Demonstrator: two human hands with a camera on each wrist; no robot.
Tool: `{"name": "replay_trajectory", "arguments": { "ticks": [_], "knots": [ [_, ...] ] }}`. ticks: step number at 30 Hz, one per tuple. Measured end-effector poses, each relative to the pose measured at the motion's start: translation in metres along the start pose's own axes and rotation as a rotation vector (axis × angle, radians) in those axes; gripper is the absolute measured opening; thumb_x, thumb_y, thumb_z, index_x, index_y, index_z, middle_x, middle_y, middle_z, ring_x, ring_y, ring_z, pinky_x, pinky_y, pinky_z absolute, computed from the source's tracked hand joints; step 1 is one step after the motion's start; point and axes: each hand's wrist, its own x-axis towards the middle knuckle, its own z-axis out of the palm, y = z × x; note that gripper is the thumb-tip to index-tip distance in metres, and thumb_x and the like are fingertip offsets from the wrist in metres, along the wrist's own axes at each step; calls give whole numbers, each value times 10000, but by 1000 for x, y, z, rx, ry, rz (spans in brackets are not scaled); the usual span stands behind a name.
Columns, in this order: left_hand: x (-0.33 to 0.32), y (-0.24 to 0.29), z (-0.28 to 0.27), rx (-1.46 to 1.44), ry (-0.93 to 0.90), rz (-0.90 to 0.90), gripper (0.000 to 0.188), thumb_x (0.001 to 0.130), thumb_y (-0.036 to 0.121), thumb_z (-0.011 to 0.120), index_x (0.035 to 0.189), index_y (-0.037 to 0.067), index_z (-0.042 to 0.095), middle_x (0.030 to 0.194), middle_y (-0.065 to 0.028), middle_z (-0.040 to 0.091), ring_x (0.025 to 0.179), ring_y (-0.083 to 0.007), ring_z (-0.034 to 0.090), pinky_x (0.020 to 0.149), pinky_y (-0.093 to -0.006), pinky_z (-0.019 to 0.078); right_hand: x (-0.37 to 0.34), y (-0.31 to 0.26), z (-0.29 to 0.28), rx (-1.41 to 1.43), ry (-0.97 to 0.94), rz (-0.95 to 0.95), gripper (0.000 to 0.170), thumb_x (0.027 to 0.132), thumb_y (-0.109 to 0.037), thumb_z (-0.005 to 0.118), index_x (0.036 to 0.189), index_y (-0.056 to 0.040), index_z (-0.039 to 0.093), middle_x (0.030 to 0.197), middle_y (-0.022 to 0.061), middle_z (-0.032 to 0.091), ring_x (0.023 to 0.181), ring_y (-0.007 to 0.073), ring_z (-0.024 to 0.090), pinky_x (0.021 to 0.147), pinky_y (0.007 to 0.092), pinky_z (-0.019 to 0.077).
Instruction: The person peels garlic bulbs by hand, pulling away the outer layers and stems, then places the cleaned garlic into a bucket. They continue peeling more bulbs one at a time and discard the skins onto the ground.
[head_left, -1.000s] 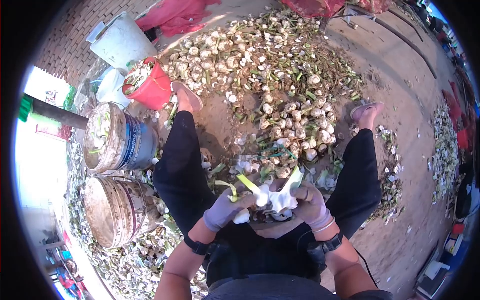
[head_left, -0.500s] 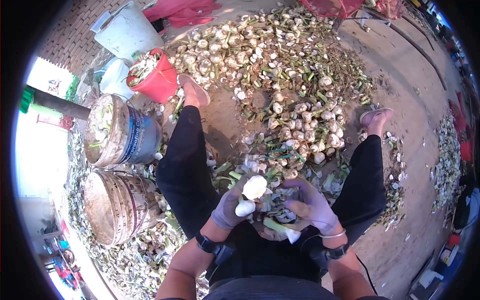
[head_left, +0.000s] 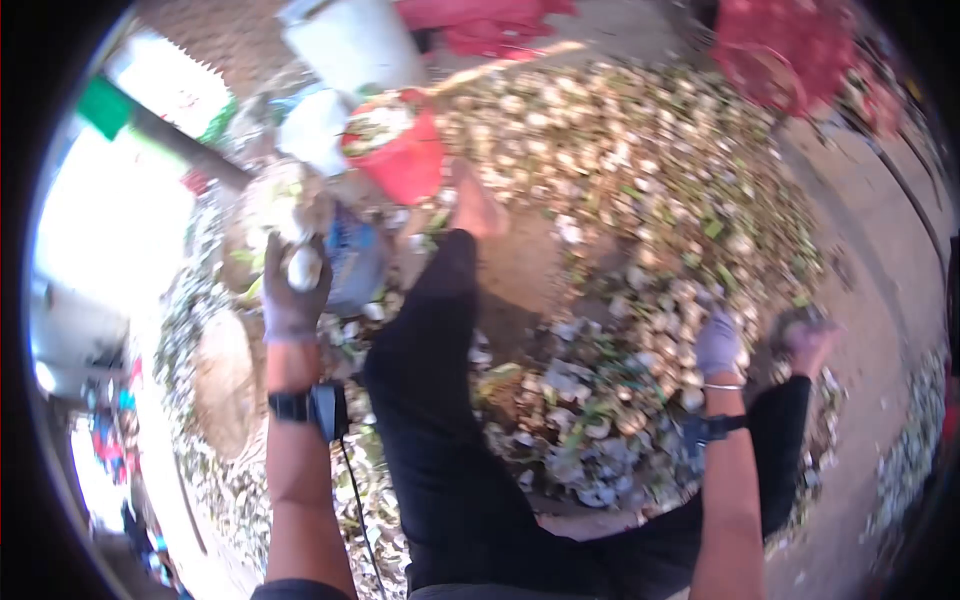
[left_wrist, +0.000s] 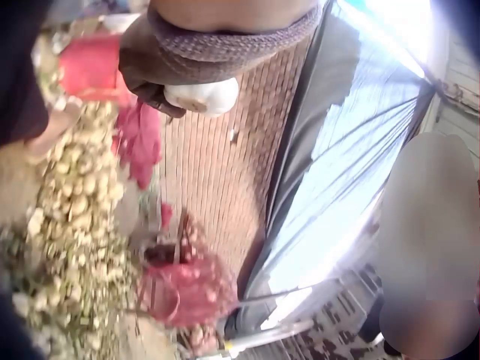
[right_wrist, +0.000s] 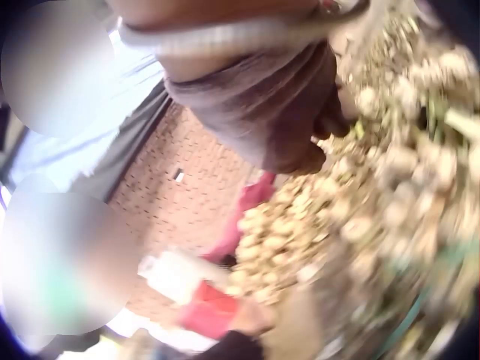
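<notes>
My gloved left hand (head_left: pixel 293 300) is stretched out at the mouth of the labelled bucket (head_left: pixel 355 255). It holds a peeled white garlic bulb (head_left: pixel 303 268), also seen beside the curled fingers in the left wrist view as a smooth white bulb (left_wrist: pixel 206 97). A second white garlic bulb (head_left: pixel 290 215) shows just beyond the fingertips, against the bucket's mouth. My gloved right hand (head_left: pixel 718 345) reaches down to the near right edge of the heap of unpeeled garlic (head_left: pixel 640 150). Its fingers are blurred in the right wrist view, and I cannot tell whether they grip a bulb.
A red bucket (head_left: pixel 405 160) of trimmings stands beside my left foot, with a pale bin (head_left: pixel 355 45) behind it. Another bucket (head_left: pixel 225 385) is nearer me on the left. Peelings (head_left: pixel 590 460) lie between my legs. Red mesh sacks (head_left: pixel 785 50) lie at the far right.
The hands have parted from over my lap: the left went out to the bucket with the garlic bulbs, the right to the heap. A trimmed stalk fell near the right hand. The head view has swung left.
</notes>
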Motion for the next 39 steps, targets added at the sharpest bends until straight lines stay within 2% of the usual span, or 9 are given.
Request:
{"name": "replay_trajectory", "arguments": {
  "ticks": [4,8,10,14,19,26,29,32,39],
  "knots": [
    [58,66,-10,-483,311,70,804,880,358,663,1442,-12,222,1416,-230,386,1235,-428,459,1032,-581,424,39,23,10,-339,-323,82,481,773,-43,573,1246,-123,584,1377,136,478,1102,339,551,901,418,483],
    [-6,8,71,-355,407,66,629,930,360,597,1383,-5,355,1333,-219,464,1235,-390,481,1049,-531,426,41,36,4,-356,-176,-119,411,792,-106,616,1197,-47,574,1279,174,553,1083,364,581,877,444,496],
    [-62,-58,89,94,-77,41,450,979,319,522,1314,26,456,1251,-130,540,1158,-272,552,958,-430,469,26,29,0,-225,-376,-31,395,812,-172,632,1183,-52,573,1188,179,596,1007,374,607,837,454,507],
    [-168,-170,126,560,-512,-446,506,989,307,534,1411,60,404,1317,-78,510,1200,-202,512,945,-374,480,-33,-50,-86,639,-273,-127,301,787,-166,697,1035,-35,587,882,152,647,822,284,642,717,363,499],
    [-255,-197,164,325,-574,-757,593,958,301,594,1434,31,364,1278,-64,515,1129,-170,527,881,-337,505,-118,-127,-198,1647,-457,163,250,829,13,669,1069,-12,604,1002,43,615,901,130,582,774,279,488],
    [-285,-200,163,479,-623,-335,613,766,276,814,1231,26,503,1158,-88,551,1059,-188,540,871,-338,472,-173,-144,-212,1954,-158,250,373,888,-213,696,1175,-14,566,1017,43,609,930,110,571,809,243,474],
    [-282,-193,173,1131,-806,672,546,646,120,840,1119,74,571,1057,-103,526,933,-286,565,786,-380,488,-190,-150,-206,2026,-491,507,380,953,-339,618,1167,-28,573,962,13,621,833,79,558,731,250,463],
    [-278,-194,174,1119,-1106,936,468,628,59,798,1051,103,603,1073,-84,522,917,-297,574,773,-388,504,-197,-171,-202,2045,-166,392,347,982,-327,573,1115,-8,595,939,4,622,808,75,555,710,247,465],
    [-274,-197,162,1062,-1185,959,377,608,36,715,961,121,613,1000,-72,545,835,-291,593,748,-392,532,-190,-159,-214,2020,-477,485,337,990,-251,564,1177,29,588,1028,31,637,878,79,568,763,246,479]
  ]
}}
